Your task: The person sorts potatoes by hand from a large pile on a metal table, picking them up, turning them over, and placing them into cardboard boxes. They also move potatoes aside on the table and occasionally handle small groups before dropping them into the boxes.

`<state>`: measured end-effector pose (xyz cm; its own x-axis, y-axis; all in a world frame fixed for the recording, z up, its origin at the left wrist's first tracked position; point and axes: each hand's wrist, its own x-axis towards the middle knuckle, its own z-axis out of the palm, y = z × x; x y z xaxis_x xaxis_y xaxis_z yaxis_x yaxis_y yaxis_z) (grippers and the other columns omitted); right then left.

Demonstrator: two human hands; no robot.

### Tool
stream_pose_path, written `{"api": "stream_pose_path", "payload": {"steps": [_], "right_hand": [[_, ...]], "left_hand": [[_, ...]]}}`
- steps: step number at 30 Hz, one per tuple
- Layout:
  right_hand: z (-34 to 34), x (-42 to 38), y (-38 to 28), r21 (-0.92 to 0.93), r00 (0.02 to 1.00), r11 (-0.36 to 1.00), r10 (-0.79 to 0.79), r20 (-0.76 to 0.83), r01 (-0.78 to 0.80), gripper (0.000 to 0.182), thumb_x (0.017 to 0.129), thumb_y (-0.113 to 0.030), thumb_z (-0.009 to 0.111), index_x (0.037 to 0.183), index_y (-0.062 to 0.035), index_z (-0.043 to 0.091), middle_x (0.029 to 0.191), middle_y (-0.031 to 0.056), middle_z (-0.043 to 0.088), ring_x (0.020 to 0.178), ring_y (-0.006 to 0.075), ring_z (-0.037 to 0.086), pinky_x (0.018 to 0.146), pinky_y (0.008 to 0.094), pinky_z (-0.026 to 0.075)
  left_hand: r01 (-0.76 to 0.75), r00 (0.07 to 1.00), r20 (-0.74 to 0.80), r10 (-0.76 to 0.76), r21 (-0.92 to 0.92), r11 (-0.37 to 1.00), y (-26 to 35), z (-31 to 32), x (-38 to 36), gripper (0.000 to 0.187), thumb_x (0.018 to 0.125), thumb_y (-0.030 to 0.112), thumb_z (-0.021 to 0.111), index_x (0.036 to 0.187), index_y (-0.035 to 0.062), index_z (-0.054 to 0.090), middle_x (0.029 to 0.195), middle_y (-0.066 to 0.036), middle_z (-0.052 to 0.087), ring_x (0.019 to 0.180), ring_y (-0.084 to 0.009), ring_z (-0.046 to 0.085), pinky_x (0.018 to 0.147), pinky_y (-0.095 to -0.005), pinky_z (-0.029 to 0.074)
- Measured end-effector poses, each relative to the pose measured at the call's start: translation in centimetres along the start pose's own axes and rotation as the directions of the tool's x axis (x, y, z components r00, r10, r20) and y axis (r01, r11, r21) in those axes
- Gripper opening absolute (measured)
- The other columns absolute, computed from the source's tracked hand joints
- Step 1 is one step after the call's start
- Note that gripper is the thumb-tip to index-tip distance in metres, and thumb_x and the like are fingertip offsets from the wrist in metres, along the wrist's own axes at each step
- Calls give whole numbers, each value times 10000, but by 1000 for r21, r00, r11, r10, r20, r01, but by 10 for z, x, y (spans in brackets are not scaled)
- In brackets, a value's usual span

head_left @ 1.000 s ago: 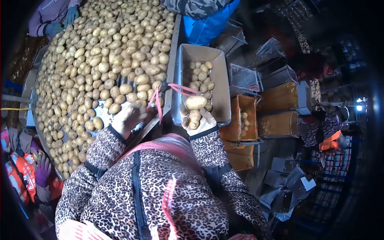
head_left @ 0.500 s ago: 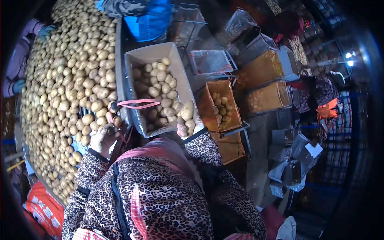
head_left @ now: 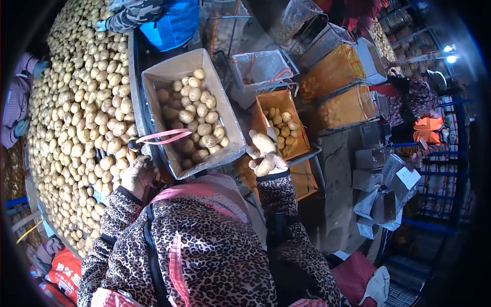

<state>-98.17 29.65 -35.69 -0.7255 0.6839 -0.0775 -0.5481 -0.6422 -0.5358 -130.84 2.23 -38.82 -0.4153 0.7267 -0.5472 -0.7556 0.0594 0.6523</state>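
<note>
My right hand (head_left: pixel 279 162) is closed around pale potatoes (head_left: pixel 263 144), held just in front of the orange-lined box (head_left: pixel 300 134) with potatoes inside. To its left, a cardboard box (head_left: pixel 230 107) with a plastic liner holds many potatoes (head_left: pixel 202 110). A pink strap (head_left: pixel 163 136) crosses that box's left rim from a dark knob. My left hand (head_left: pixel 137 176) is at the edge of the potato-covered table (head_left: pixel 134 87), below the knob. Its fingers are curled, and whatever they may hold is hidden.
Potatoes (head_left: pixel 82 123) spread over the sorting table at left. Workers' gloved hands (head_left: pixel 21 128) reach in from its far side. A blue crate (head_left: pixel 169 25) stands beside a camouflage sleeve. More lined boxes (head_left: pixel 335 69) sit on frames at right, with folded cartons (head_left: pixel 381 197) on the floor.
My right hand has moved right with the potatoes, from the cardboard box's near corner to the orange-lined box. My left hand has dropped slightly lower at the table edge. The view has shifted.
</note>
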Motion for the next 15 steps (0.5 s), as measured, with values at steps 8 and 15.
{"api": "stream_pose_path", "payload": {"steps": [8, 15], "right_hand": [[-25, -6, 12, 341, 946, 938, -59, 320, -57, 746, 910, -273, 620, 1527, -85, 243, 1568, 150, 283, 1442, 396, 234, 934, 421, 469], [-50, 16, -16, 711, 747, 607, 272, -607, 356, 508, 907, -148, 556, 1341, 78, 420, 1284, 304, 524, 1193, 316, 587, 831, 405, 605]], "left_hand": [[-12, 1000, 23, 12, -14, 1000, -7, -7, -20, 429, 914, 304, 671, 1222, 21, 573, 1056, -131, 657, 946, -290, 658, 886, -424, 544], [2, 999, 33, -1, -10, 1000, -13, -21, -46, 367, 918, 305, 652, 1165, 39, 596, 1041, -105, 642, 912, -276, 655, 858, -412, 551]]}}
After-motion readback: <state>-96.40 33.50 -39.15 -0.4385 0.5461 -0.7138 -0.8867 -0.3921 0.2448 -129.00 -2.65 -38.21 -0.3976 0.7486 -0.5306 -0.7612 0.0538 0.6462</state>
